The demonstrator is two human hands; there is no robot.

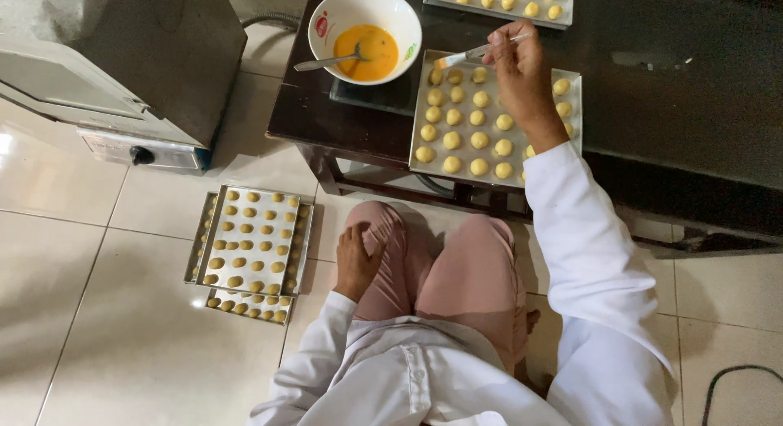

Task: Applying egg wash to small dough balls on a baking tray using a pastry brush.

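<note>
White sleeves and pink-clad knees fill the lower middle of the head view, nearest the camera. On the left knee, the left hand [356,259] is laid flat with its fingers loosely spread, holding nothing. In the upper middle, the right hand [522,71] is closed in a pinch around a slim brush [477,53], whose yellow-tipped end is held just over the top row of dough balls [461,120] on a metal baking tray [577,87] set on the dark low table [669,75]. A white bowl [364,10] of orange egg wash, with a spoon [326,63] resting in it, is placed just left of that tray. A second filled tray [497,10] is seen at the top edge, and stacked trays [249,250] of smaller pieces are set on the tiled floor at the lower left, below a grey oven [122,59].

Glazing is judged best done with light strokes, only each ball's top being touched, and excess wash being wiped off at the bowl rim so none pools on the tray.
</note>
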